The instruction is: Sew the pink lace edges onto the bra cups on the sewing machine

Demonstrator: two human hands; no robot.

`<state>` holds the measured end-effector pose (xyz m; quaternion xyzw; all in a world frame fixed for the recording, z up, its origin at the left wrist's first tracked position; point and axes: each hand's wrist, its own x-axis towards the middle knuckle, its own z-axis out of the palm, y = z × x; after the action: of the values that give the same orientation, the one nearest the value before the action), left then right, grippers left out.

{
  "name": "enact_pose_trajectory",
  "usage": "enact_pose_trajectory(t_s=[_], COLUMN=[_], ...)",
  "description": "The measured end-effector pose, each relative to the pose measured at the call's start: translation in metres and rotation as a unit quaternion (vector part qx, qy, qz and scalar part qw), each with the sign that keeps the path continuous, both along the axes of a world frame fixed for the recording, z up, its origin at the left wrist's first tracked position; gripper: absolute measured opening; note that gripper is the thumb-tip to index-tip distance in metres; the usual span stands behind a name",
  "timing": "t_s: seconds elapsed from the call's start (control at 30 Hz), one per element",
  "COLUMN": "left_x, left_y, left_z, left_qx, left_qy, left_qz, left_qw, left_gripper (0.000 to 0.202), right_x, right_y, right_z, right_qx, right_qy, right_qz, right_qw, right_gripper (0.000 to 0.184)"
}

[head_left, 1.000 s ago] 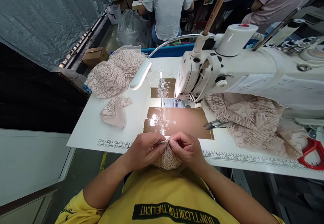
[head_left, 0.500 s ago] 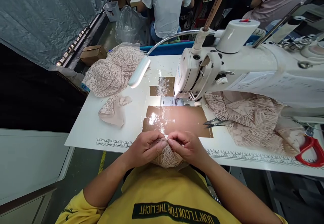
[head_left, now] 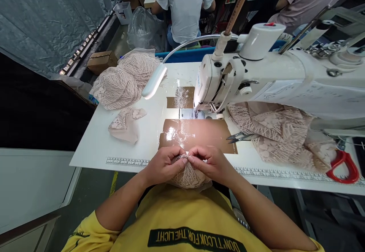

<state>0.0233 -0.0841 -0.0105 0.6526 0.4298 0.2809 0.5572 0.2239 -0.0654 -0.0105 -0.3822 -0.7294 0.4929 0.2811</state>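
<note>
Between my two hands, at the front edge of the table, hangs a piece of beige lace fabric [head_left: 188, 176]. My left hand [head_left: 165, 164] pinches its upper edge between thumb and fingers. Close beside it, my right hand [head_left: 212, 164] pinches the same edge, the fingertips of both hands almost touching. The lower part of the lace rests against the yellow shirt. Just beyond my hands lies a shiny brown taped patch [head_left: 199, 134] on the white table. The sewing machine [head_left: 211, 84] stands behind it, its needle area away from the fabric I hold.
Lace bundles [head_left: 119, 81] lie at the back left, with a small lace piece [head_left: 127, 124] nearer. More lace [head_left: 285, 130] is heaped under the machine arm, beside red-handled scissors [head_left: 343, 167]. A lamp [head_left: 154, 81] hangs over the table. A person [head_left: 184, 8] sits beyond.
The view has shifted slightly, so the table and machine appear a little further left. Both hands keep their pinch on the lace, with hardly any movement.
</note>
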Motion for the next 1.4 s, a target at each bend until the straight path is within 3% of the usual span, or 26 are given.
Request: enact_pose_trajectory(t_s=[0.2, 0.47, 0.6, 0.8, 0.93, 1.07, 1.17, 1.27, 1.33, 1.4], left_x=[-0.002, 0.005, 0.008, 0.01, 0.02, 0.012, -0.017, -0.038, -0.032, -0.008], left_y=[0.006, 0.011, 0.012, 0.015, 0.017, 0.022, 0.035, 0.052, 0.065, 0.077], left_z=[0.005, 0.002, 0.002, 0.005, -0.001, 0.001, 0.021, 0.041, 0.041, 0.027], left_qx=[-0.06, -0.09, -0.099, -0.154, -0.184, -0.256, -0.141, 0.111, 0.271, 0.364], left_qy=[-0.044, -0.05, -0.044, -0.117, -0.155, -0.19, -0.131, 0.044, 0.208, 0.343], left_qz=[-0.052, -0.022, -0.033, -0.06, -0.02, 0.111, 0.249, 0.325, 0.285, 0.178], left_qw=[0.996, 0.994, 0.994, 0.979, 0.97, 0.941, 0.949, 0.938, 0.895, 0.847], left_gripper=[0.025, 0.025, 0.027, 0.027, 0.03, 0.034, 0.03, 0.022, 0.024, 0.024], right_x=[0.003, 0.013, 0.015, 0.017, 0.015, 0.024, 0.043, 0.058, 0.058, 0.052], right_y=[0.0, 0.006, 0.007, 0.006, 0.01, 0.017, 0.021, 0.022, 0.025, 0.032], right_z=[0.0, -0.006, -0.009, -0.01, -0.006, -0.003, -0.004, -0.003, 0.0, 0.005], right_qx=[-0.057, -0.083, -0.107, -0.191, -0.212, -0.2, -0.179, -0.141, -0.098, -0.049], right_qy=[0.035, 0.084, 0.066, 0.113, 0.14, 0.147, 0.138, 0.076, 0.015, -0.047], right_qz=[0.012, 0.005, 0.012, 0.012, 0.004, -0.069, -0.144, -0.182, -0.176, -0.156], right_qw=[0.998, 0.993, 0.992, 0.975, 0.967, 0.966, 0.963, 0.97, 0.979, 0.985], right_gripper=[0.023, 0.026, 0.023, 0.027, 0.028, 0.026, 0.026, 0.025, 0.024, 0.022])
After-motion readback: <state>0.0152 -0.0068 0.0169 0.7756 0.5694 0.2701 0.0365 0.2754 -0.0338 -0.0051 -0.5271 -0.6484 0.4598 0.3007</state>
